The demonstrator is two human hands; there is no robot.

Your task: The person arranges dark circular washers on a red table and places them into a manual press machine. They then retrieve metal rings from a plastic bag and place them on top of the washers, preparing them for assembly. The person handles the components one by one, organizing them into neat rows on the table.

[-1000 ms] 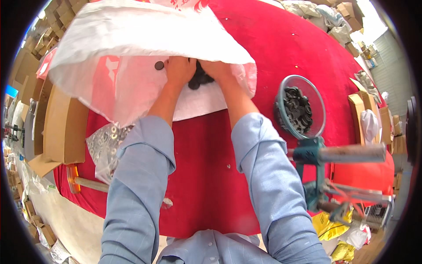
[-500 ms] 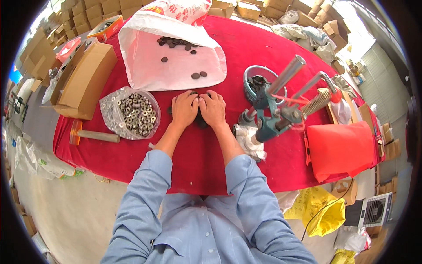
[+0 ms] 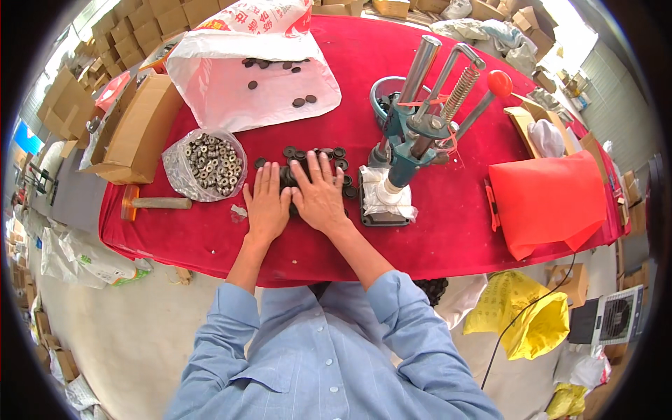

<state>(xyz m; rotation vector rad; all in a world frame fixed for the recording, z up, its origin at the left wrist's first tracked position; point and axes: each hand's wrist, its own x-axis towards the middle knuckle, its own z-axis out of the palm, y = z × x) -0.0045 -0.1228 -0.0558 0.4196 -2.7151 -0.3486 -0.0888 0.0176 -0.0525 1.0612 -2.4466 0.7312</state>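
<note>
A spread of small black round caps (image 3: 341, 164) lies on the red cloth before me. My left hand (image 3: 267, 203) rests flat over the left part of them, fingers stretched forward. Beside it, my right hand (image 3: 320, 194) lies palm down on the caps with its fingers apart. Some caps are hidden under both hands. Farther off, a white woven sack (image 3: 280, 98) lies with its mouth toward me and several dark discs (image 3: 299, 102) in it. Left of my hands, a clear plastic bag (image 3: 175, 168) holds many small metal rings (image 3: 213, 164).
A teal hand press (image 3: 406, 164) with a red-knobbed lever stands right of my hands, a blue basket (image 3: 378, 94) behind it. Left are a hammer (image 3: 161, 203) and a cardboard box (image 3: 143, 129). An orange-red bag (image 3: 549, 199) lies on the right; the table cloth (image 3: 280, 266) ends near me.
My hands, bunched together over the caps before, are now flattened with fingers extended. The caps show spread out around them. The whole view has shifted a little.
</note>
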